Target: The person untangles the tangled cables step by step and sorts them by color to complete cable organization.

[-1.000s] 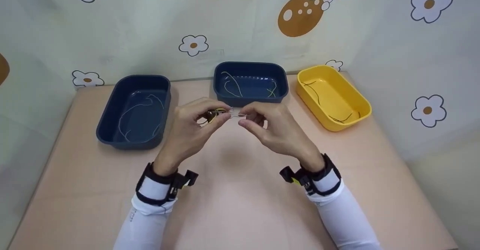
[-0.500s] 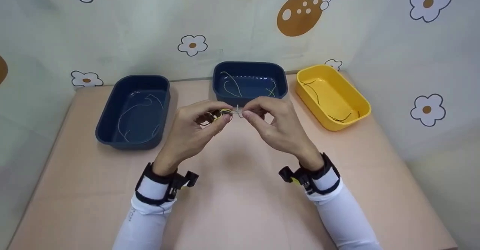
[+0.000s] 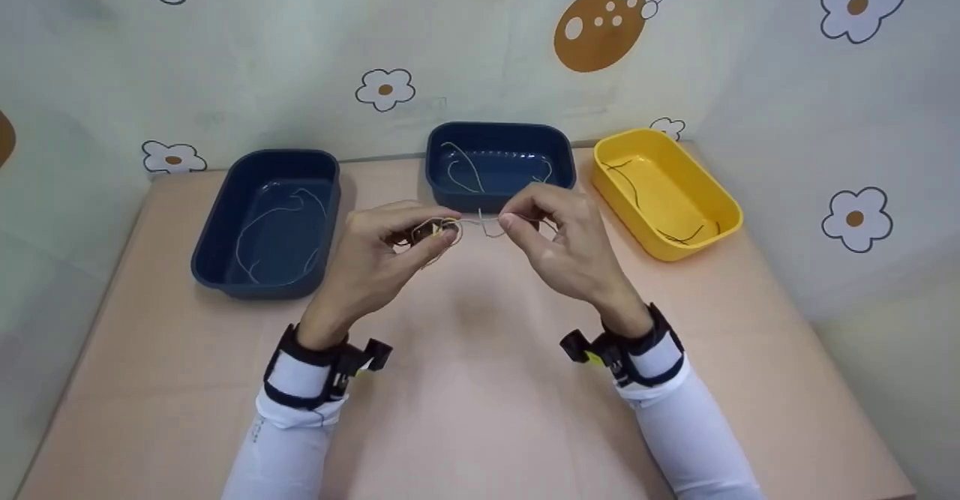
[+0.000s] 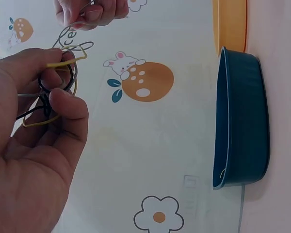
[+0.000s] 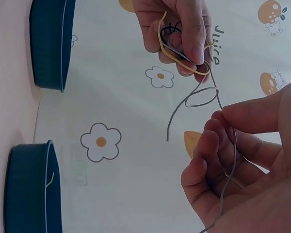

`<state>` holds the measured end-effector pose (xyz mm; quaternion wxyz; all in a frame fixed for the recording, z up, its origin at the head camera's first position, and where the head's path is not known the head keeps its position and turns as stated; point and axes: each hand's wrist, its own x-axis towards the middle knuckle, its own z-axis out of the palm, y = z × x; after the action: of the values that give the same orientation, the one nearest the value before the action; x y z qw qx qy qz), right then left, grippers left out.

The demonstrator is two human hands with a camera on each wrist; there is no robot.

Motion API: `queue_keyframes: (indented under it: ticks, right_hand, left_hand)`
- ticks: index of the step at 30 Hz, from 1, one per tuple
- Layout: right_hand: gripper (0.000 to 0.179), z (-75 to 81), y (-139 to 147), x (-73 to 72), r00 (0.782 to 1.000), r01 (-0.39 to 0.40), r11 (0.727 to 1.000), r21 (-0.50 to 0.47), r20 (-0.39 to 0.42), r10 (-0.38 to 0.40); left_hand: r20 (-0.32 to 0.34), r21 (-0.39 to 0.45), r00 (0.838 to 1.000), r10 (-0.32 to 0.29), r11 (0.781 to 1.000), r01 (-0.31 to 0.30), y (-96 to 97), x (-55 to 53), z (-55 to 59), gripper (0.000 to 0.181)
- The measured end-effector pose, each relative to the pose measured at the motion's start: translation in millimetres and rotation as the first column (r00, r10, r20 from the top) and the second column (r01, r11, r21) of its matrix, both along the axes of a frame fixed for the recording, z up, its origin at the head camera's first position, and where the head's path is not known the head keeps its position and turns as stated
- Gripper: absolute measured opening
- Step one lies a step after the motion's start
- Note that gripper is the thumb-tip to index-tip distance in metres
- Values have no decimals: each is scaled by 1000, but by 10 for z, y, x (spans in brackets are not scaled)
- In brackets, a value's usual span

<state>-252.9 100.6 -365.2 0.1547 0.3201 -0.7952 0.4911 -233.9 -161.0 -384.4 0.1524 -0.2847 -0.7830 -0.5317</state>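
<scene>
Grey and thin, a wire-like strand [image 5: 235, 145] runs between two bare hands, above the peach-coloured flat surface [image 3: 480, 402] and near the middle, navy-blue, round-cornered tray [image 3: 469, 202]. The right hand [image 3: 566, 245] pinches it between its fingers; the left hand [image 3: 379, 260] curls its fingers round a tangled bundle of yellow, black and grey strands [image 4: 45, 101]. The strand looks light and bendable, probably springy; pinching beside its small loop [image 5: 201, 106] should suit. Left fingers hide the bundle's core; whether the loop is knotted is unclear.

L hand [image 4: 34, 150] gripping gry/blk/yel wires [image 4: 65, 63], R hand [image 4: 105, 12] nearby, blue bin [image 4: 247, 121]
</scene>
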Motion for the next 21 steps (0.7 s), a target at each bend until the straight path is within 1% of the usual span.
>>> queue_keyframes:
  ticks: [6, 11, 21]
  right_hand:
    - [10, 16, 13, -2, 999, 26, 1000, -9, 29, -25]
    - [10, 28, 41, 2, 998, 52, 999, -15, 41, -51]
    - [11, 44, 97, -26, 991, 68, 996, -59, 117, -60]
  left_hand:
    - [19, -6, 1000, -24, 1000, 24, -33, 4, 18, 19]
    - [21, 7, 1000, -11, 1000, 11, -68, 13, 43, 20]
    - [19, 22, 1000, -3, 1000, 2, -139, 9, 61, 20]
